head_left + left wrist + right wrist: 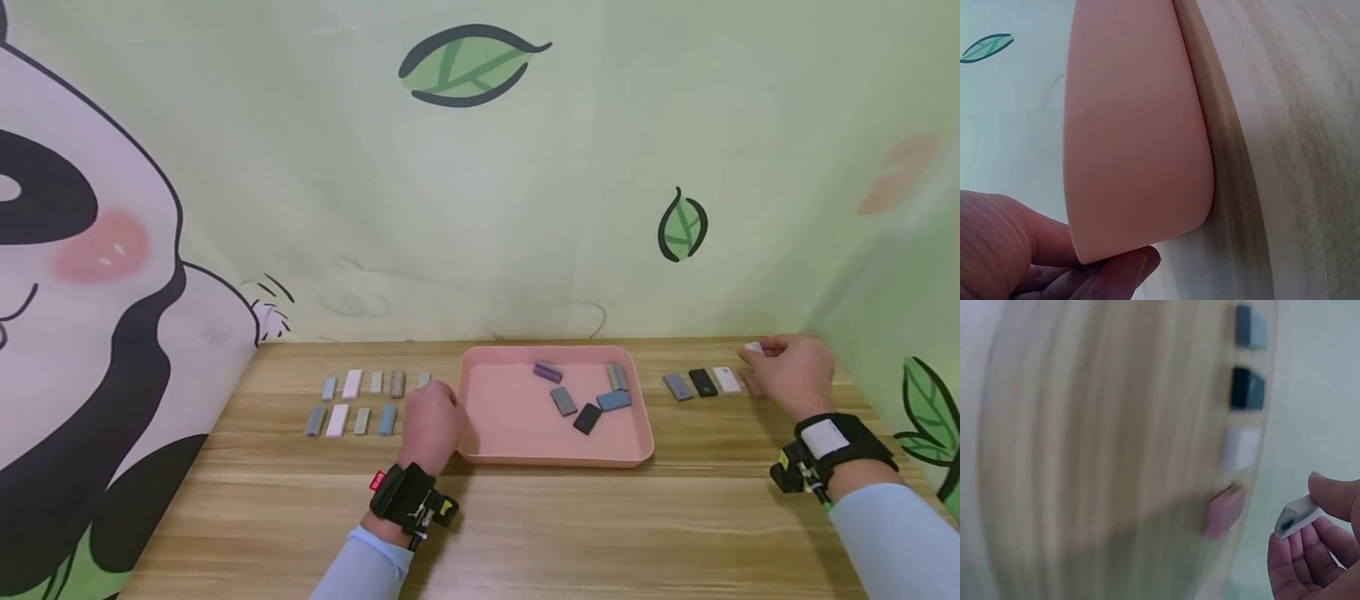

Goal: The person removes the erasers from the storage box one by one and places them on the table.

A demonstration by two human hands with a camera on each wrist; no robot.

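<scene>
My right hand (795,375) pinches a small white eraser (1297,515) with a dark smudge at one end, between thumb and fingertips. It is raised above the table's right side, over a row of small blocks. In that row lie a pink block (1225,511), a white block (726,380), a black block (703,382) and a grey-blue block (678,387). My left hand (432,425) grips the left side of the pink tray (1135,137), its fingers curled at the corner. The fingertips at the tray are partly hidden in the head view.
Inside the tray lie a purple block (547,372), a black block (587,418), a blue block (614,401) and a few grey ones. Two rows of small blocks, including a white one (337,420), stand left of my left hand. A printed cloth (480,208) rises behind the table.
</scene>
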